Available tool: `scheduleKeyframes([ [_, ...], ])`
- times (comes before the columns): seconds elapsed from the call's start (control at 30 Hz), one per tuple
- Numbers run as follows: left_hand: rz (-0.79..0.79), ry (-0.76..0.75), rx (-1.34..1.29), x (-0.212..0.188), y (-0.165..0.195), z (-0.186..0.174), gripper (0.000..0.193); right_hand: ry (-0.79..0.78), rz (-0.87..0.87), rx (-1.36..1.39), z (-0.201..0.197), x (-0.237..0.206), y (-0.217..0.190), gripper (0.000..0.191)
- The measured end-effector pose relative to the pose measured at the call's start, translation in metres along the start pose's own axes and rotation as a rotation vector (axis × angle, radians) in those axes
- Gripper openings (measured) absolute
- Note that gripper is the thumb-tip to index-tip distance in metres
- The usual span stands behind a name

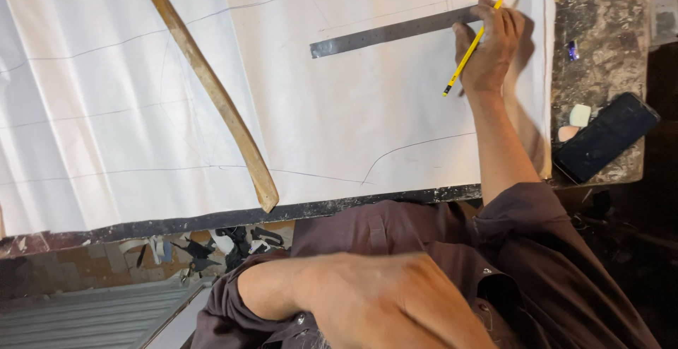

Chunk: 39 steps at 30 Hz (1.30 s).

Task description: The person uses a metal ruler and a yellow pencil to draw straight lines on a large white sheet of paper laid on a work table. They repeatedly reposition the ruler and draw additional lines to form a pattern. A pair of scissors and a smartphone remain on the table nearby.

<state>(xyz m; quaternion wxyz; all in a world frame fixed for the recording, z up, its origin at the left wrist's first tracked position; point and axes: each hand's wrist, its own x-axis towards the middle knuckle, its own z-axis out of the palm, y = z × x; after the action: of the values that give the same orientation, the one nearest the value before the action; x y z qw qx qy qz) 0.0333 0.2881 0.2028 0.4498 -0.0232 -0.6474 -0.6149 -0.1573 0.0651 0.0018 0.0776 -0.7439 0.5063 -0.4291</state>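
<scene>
While the right hand (492,45) grips a yellow pencil (472,46) and presses the steel ruler (392,32) flat on the white fabric (141,95), the left hand (381,306) hangs blurred near the chest; I cannot tell its grip. 1 curved wooden stick (212,87) lies beside.

Dark maroon-brown shirt (438,250), sleeves rolled to elbows, small buttons, bare forearms.
</scene>
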Motion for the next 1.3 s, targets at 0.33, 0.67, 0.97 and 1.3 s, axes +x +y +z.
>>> scheduleKeyframes([
  [0.33,-0.629,0.531,1.708,-0.069,-0.125,-0.154,0.054,0.021,0.046,-0.07,-0.001,0.022,-0.01,0.034],
  [0.67,-0.69,0.643,1.778,-0.092,-0.141,-0.178,0.063,-0.003,0.034,-0.115,0.014,0.032,-0.011,0.032],
  [0.97,-0.708,0.644,1.827,-0.083,-0.142,-0.181,0.062,0.029,0.061,-0.12,0.017,0.042,-0.01,0.035],
  [1.3,-0.731,0.64,1.835,-0.088,-0.143,-0.183,0.065,0.005,0.087,-0.143,0.022,0.035,-0.006,0.031],
])
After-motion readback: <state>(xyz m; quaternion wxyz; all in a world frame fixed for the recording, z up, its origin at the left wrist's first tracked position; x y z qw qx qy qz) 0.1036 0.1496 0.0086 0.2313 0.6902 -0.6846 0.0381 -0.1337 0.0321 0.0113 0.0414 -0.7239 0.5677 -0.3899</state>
